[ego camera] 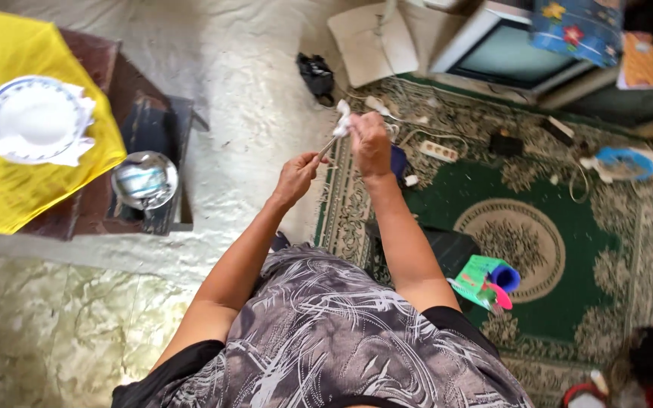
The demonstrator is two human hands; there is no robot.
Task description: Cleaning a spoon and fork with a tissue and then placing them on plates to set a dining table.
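Spoon (328, 145), thin metal one, sits near frame centre, a bit toward 12 o'clock, held out in front of the body w/ both hands. Left hand (296, 177) is closed around the handle end, fingers curled tight, gripping low so the shaft points up toward 1 o'clock. Right hand (369, 142) is bunched shut on a white cloth (342, 121), wrapped over the spoon's upper end; looks like a wiping grip, one hand steadying, the other rubbing. Bowl of the spoon is hidden under the cloth, so can't tell its state.

At 9 o'clock a low table w/ yellow cloth (9, 189) carries a white plate w/ blue rim (35, 117), set on a napkin, within arm's reach. Just beside it, toward centre, a shiny metal bowl (144, 179) rests on the dark table edge. At 3 o'clock, green patterned rug (591, 249) w/ a power strip (437, 151) and cables. At 1 o'clock, an old TV set (512, 53) on the floor.
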